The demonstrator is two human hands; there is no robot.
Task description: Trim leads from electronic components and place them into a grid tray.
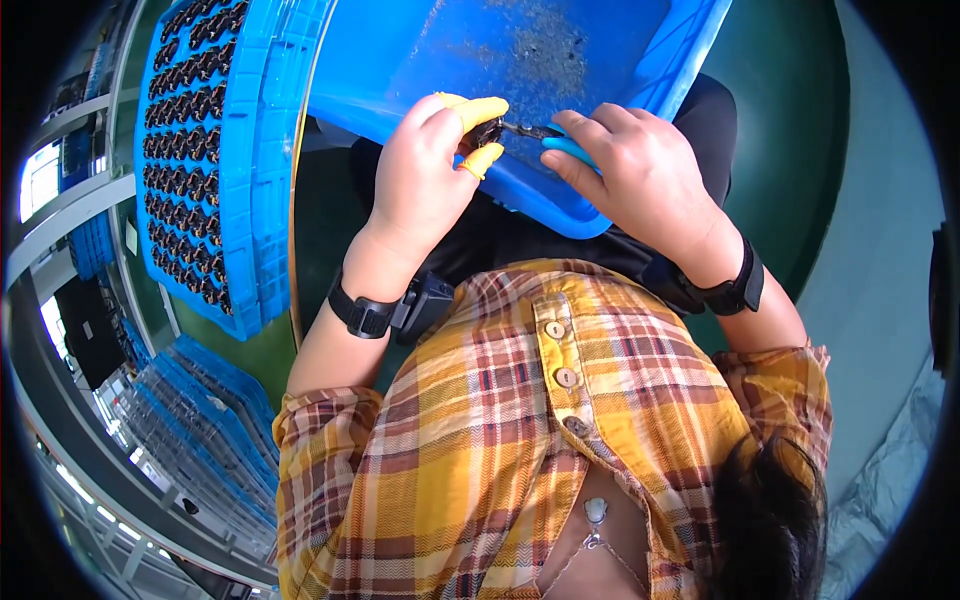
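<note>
My left hand (422, 180), with yellow finger covers on the thumb and a finger, pinches a small black part (487, 132). Its exact kind is too small to tell. In my right hand (645, 165) is a pair of pliers (570, 149) with blue handles, gripped between thumb and fingers. The metal jaws point left and reach the black part, apparently touching it. Both hands are above the near end of a blue plastic tub (575, 218), which has grey and dark scraps scattered on its bottom.
To the left stands a stack of blue trays (262, 200), the top one holding rows of black parts. Further down on the left are more stacked blue and clear trays (200, 410). Metal rails (70, 230) run along the left side. Green floor (800, 150) shows at right.
</note>
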